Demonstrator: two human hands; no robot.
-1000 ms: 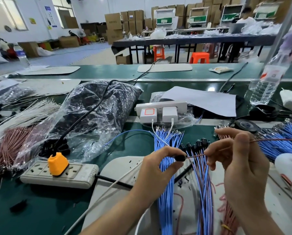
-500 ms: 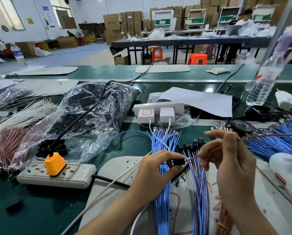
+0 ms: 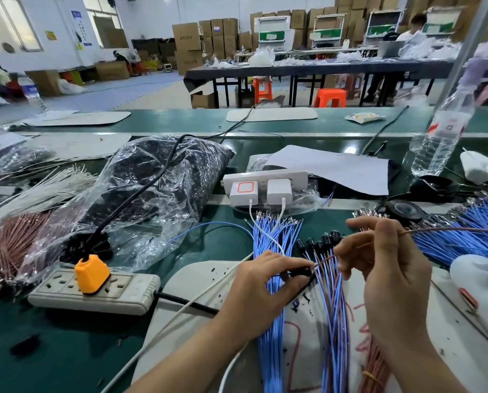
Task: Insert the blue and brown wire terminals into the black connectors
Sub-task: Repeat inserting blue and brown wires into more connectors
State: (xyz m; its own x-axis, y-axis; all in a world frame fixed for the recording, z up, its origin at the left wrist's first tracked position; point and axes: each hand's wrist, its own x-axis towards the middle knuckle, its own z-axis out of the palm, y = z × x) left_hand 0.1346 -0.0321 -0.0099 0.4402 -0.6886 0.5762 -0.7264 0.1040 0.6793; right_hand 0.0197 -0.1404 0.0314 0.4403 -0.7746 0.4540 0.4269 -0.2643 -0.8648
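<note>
The person's left hand (image 3: 262, 285) pinches a small black connector (image 3: 301, 271) between thumb and forefinger, low over the white mat (image 3: 197, 279) at the near middle of the counter (image 3: 53, 350). The right hand (image 3: 390, 279) has its fingers curled tight on a single brown wire (image 3: 435, 229), whose tail runs off to the right. Compared with a second ago, the stretch of bare wire between the right fingertips and the connector is noticeably shorter, and both hands have sunk a little toward the mat. I take that to mean the terminal has been fed into the connector's mouth, though the fingers hide whether it has seated. If so, this piece is nearly ready to join the finished leads (image 3: 322, 241) lying just beyond, their black heads pointing away. Plenty is still waiting: a fan of loose blue wires (image 3: 268, 251) behind the left hand, a bigger blue heap (image 3: 464, 231) at the right, and more brown wires (image 3: 13, 242) at the far left beside the power strip (image 3: 95, 290).
</note>
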